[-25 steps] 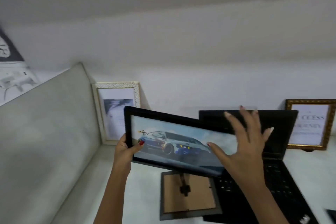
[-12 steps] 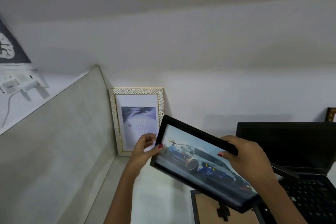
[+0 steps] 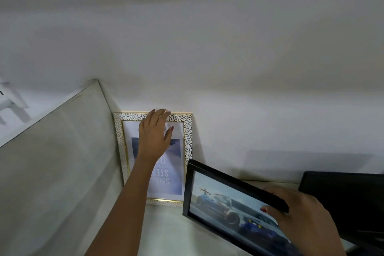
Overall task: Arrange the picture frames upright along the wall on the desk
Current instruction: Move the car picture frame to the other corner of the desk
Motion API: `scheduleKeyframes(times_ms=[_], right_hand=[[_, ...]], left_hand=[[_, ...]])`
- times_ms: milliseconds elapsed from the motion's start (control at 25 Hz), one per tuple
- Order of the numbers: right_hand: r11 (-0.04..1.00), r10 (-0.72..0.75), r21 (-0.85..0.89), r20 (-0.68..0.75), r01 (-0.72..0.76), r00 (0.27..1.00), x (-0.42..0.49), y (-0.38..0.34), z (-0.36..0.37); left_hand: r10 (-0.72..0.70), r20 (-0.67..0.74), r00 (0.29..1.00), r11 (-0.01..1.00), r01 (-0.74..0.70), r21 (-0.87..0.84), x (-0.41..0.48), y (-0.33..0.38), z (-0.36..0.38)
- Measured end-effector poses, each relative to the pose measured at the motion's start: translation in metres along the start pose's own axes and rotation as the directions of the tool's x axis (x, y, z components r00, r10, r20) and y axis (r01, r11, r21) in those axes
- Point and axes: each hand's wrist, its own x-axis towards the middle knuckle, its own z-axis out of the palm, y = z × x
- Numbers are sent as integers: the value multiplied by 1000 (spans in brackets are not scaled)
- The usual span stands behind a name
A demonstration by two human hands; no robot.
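Observation:
A white-and-gold patterned picture frame (image 3: 188, 139) leans upright against the wall in the desk's left corner; its print reads upside down. My left hand (image 3: 154, 135) reaches over its top edge, fingers spread and resting on the top rail and glass. A black frame with a car picture (image 3: 226, 201) is tilted in the air to the right, low over the desk. My right hand (image 3: 299, 212) grips its upper edge, thumb on the glass.
A grey partition panel (image 3: 54, 164) walls off the desk's left side. The white wall (image 3: 228, 89) runs behind the frames. An open black laptop's screen (image 3: 342, 197) stands at the right. The pale desk surface (image 3: 166, 233) shows below the frames.
My left hand has let go of the car frame and moved up to the top of the white-and-gold frame. My right hand alone now holds the car frame. The view shifted left.

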Motion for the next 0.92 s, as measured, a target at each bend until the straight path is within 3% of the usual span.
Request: scheduleKeyframes(times_ms=[160, 680, 920], right_hand=[[1000, 12, -3, 15, -12, 1000, 9, -2, 10], [999, 39, 32, -24, -38, 999, 6, -1, 3], [991, 109, 100, -207, -90, 972, -13, 9, -35]], left_hand=[[0, 25, 1000, 989, -3, 148, 5, -7, 16], [27, -16, 999, 999, -27, 35, -8, -10, -15], [-37, -13, 999, 995, 38, 90, -58, 4, -61]])
